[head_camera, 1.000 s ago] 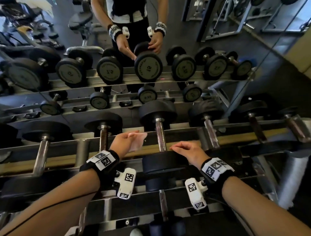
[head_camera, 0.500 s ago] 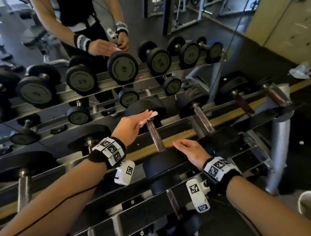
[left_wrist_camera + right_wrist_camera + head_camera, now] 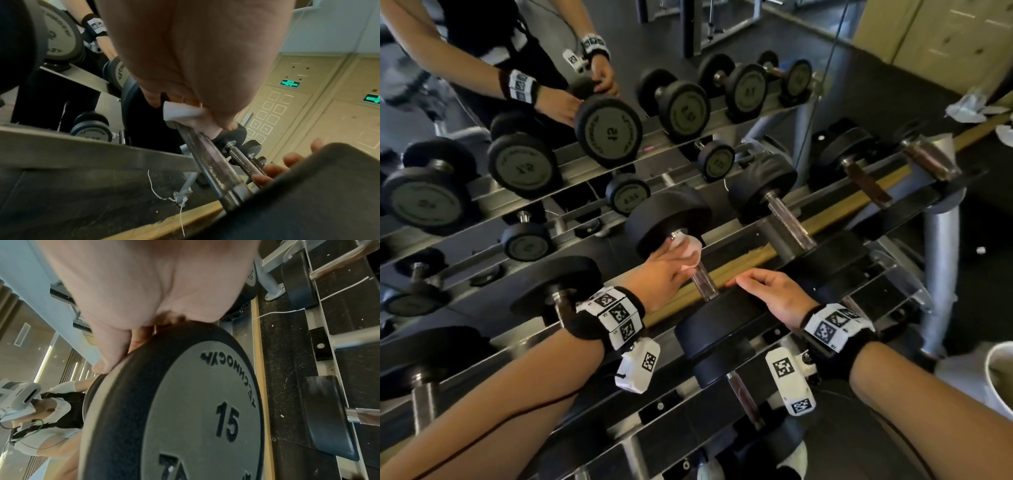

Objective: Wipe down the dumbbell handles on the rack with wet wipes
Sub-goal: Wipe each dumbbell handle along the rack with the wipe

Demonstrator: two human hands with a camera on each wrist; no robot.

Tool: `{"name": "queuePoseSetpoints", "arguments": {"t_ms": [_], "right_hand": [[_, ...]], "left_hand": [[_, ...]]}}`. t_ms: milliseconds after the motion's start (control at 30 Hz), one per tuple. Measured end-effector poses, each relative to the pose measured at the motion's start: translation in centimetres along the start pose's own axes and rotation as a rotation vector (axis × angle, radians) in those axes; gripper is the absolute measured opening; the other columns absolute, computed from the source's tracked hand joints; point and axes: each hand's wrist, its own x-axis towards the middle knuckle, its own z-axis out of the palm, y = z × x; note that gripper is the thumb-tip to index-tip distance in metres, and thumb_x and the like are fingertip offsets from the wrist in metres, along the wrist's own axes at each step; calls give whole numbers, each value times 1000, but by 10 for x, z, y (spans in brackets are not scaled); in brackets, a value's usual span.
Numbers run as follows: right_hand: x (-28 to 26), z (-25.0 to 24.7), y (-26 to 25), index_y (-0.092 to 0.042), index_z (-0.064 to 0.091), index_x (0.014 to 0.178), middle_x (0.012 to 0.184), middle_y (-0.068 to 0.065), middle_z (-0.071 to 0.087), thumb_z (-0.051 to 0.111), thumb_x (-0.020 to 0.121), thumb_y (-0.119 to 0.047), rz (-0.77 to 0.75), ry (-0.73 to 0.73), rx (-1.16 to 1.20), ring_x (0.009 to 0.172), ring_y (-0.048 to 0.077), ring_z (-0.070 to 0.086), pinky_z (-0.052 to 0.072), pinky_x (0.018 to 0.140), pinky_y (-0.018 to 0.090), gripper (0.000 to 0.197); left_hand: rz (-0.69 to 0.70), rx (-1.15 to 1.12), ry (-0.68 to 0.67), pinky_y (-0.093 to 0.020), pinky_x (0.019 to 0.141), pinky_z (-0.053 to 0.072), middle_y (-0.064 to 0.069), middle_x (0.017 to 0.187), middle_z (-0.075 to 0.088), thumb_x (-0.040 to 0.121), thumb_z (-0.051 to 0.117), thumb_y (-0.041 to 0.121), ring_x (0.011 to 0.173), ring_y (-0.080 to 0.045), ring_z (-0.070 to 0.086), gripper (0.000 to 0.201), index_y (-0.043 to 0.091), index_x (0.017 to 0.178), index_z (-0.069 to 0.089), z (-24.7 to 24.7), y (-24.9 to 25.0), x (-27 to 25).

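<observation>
A black dumbbell marked 15 (image 3: 205, 410) lies across the rack rails in front of me. My left hand (image 3: 671, 270) wraps a white wet wipe (image 3: 688, 250) around the far end of its metal handle (image 3: 703, 284), next to the far weight head (image 3: 667, 219). The left wrist view has the wipe (image 3: 183, 112) pinched against the handle (image 3: 207, 159) under my fingers. My right hand (image 3: 767, 291) rests flat, fingers straight, on top of the near weight head (image 3: 717, 329).
More dumbbells sit on the rack either side, one to the right (image 3: 787, 219) and one to the left (image 3: 558, 294). A mirror behind repeats the rack and my reflection (image 3: 551, 99). Crumpled wipes (image 3: 969, 109) lie at far right; a white bin rim (image 3: 996, 377) is lower right.
My left hand carried the wipe from beside the handle onto its far end and closed round it. The right hand stayed on the near weight head while my view swung left.
</observation>
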Motion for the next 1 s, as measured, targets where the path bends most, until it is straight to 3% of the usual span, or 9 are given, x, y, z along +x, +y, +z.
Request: {"name": "queuePoseSetpoints", "arguments": {"t_ms": [100, 233, 300, 367, 533, 667, 800, 933, 1000], "right_hand": [[-2, 1, -2, -32, 76, 90, 96, 0, 75, 60, 95, -34, 1, -14, 7, 95, 18, 71, 57, 81, 31, 17], [-6, 1, -6, -33, 75, 90, 94, -5, 75, 59, 94, -37, 12, -27, 5, 89, 10, 72, 56, 72, 21, 17], [-6, 1, -7, -33, 75, 91, 95, -4, 75, 59, 94, -38, 14, -30, 6, 90, 11, 72, 56, 72, 21, 17], [-6, 0, -6, -32, 75, 90, 95, -2, 75, 59, 95, -35, 16, -33, 18, 91, 14, 72, 56, 73, 24, 17], [-5, 0, -6, -32, 75, 89, 95, -1, 76, 58, 96, -33, 39, -41, 32, 91, 15, 72, 57, 73, 25, 18], [-4, -1, -7, -32, 75, 89, 95, -2, 76, 59, 95, -35, 50, -37, 11, 91, 14, 72, 56, 73, 24, 18], [-4, 0, -6, -33, 76, 88, 96, 0, 76, 58, 95, -36, 45, -35, 14, 93, 16, 72, 57, 74, 25, 19], [-3, 0, -7, -31, 75, 90, 97, 1, 76, 61, 88, -43, 53, -43, 22, 94, 18, 72, 57, 76, 27, 19], [-3, -1, -7, -30, 75, 92, 97, 1, 76, 62, 81, -50, 54, -48, 19, 93, 17, 72, 57, 74, 26, 25]], "left_hand": [[-29, -38, 10, -9, 110, -21, -4, 166, 7, 107, 39, 21, 144, -10, -12, 46, 21, 152, 34, 7, 8, -8], [19, 9, -68, -29, 123, 10, 4, 166, 13, 103, 44, 11, 151, -17, 13, 52, 24, 152, 34, 3, 17, -17], [100, 118, -107, -26, 118, 15, 3, 164, 20, 99, 45, 1, 148, -10, 14, 57, 17, 152, 34, -5, 17, -14], [45, 120, -110, -25, 117, 20, 6, 163, 21, 98, 45, -2, 147, -17, 22, 63, 19, 155, 28, -12, 15, -9], [-70, 94, -78, -29, 116, 23, 12, 164, 20, 104, 38, 8, 141, -19, 31, 57, 27, 156, 24, -14, 17, -4], [86, 149, -131, -26, 115, 18, 11, 165, 16, 106, 30, 14, 148, -12, 23, 48, 20, 154, 32, -4, 21, -11], [-66, -68, -158, -14, 100, 18, 0, 150, 43, 107, 36, 20, 134, -20, 38, 44, 32, 149, 42, -18, 18, -5], [-107, -209, -1, -24, 114, 25, 3, 147, 52, 108, 35, 26, 139, -16, 43, 40, 25, 147, 46, -34, 10, 3], [-101, -213, -14, -28, 119, 27, 3, 148, 50, 108, 36, 26, 140, -16, 42, 42, 27, 149, 43, -31, 8, 2]]}}
